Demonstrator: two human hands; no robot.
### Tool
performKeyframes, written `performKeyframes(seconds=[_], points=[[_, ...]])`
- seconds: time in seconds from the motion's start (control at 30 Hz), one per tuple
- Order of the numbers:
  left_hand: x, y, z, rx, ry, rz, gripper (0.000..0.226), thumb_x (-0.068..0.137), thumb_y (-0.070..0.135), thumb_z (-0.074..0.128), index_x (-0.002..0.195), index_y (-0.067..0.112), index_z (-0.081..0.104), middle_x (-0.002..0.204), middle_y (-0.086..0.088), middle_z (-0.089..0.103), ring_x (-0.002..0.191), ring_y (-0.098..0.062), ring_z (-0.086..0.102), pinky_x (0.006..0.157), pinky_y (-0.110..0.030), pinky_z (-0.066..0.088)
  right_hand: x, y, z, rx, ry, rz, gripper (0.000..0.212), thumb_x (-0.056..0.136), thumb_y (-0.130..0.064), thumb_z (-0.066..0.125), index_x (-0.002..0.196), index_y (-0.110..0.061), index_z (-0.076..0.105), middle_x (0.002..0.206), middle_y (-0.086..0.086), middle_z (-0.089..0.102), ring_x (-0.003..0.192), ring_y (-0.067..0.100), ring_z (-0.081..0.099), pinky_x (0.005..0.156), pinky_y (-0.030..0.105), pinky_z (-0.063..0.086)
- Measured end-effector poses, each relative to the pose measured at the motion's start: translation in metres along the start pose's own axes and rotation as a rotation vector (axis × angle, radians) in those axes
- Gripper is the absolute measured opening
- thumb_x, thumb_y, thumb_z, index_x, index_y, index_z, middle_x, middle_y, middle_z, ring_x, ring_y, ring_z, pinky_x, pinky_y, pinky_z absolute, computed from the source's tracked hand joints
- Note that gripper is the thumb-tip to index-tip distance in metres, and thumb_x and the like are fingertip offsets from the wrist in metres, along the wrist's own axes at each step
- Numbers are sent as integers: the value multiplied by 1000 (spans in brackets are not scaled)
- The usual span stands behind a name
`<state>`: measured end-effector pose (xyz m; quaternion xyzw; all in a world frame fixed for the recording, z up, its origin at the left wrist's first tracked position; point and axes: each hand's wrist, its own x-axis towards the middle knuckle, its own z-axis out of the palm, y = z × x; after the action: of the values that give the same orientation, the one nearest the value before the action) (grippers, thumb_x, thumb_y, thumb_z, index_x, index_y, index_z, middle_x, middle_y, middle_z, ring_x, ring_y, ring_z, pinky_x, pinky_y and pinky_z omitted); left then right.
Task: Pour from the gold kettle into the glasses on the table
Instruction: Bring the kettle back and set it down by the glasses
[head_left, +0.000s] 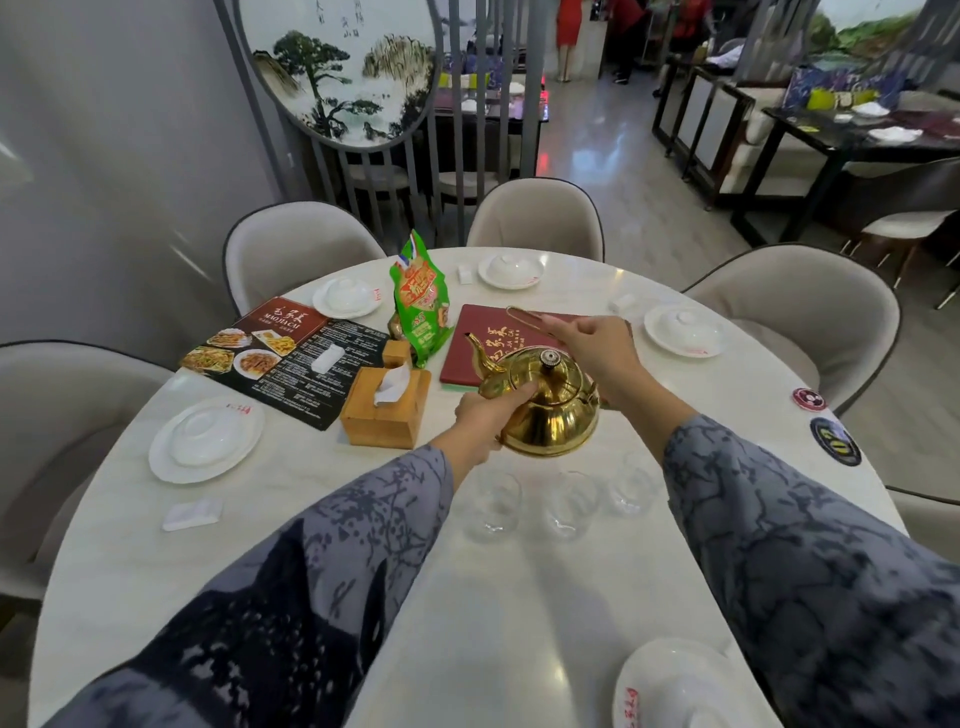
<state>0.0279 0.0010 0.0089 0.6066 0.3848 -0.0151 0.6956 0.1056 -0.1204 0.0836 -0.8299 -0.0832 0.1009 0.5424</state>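
Observation:
A shiny gold kettle (550, 410) hangs above the white round table (493, 613), spout pointing up and to the left. My right hand (592, 345) grips its thin wire handle above the lid. My left hand (485, 410) presses against the kettle's left side, under the spout. Three clear glasses stand in a row just below the kettle: a left glass (491, 506), a middle glass (569, 504) and a right glass (631, 486). All three look empty.
A wooden tissue box (384, 408), a green snack bag (421, 306), a red menu book (483, 338) and a black photo menu (285, 358) lie behind the kettle. White covered plates (205, 439) ring the table, with beige chairs (795, 312) around it.

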Motion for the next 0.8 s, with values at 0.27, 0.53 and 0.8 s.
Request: performKeyframes(seconds=[0.27,0.53,0.8], points=[[55,-10,14,29,-21,-101,75,69,49,83,123,8,50,118,-11,66,107,-32,63,82,-46,55,43,55,17,37,-33,0,50,91,-39,74,52,-14,54,49,-2,45,44,8,38,61,23,44],[105,-36,18,-30,-20,-133,72,62,42,87,118,8,58,107,-11,72,94,-28,71,76,-51,61,78,97,42,53,-66,35,46,90,-39,75,54,-14,59,51,-3,49,47,9,41,61,25,44],[127,-44,24,13,-15,-137,45,77,37,80,108,10,63,103,-8,72,89,-23,68,76,-39,59,99,115,53,49,-87,36,42,89,-40,75,60,-11,65,52,-3,52,49,10,43,66,34,46]])
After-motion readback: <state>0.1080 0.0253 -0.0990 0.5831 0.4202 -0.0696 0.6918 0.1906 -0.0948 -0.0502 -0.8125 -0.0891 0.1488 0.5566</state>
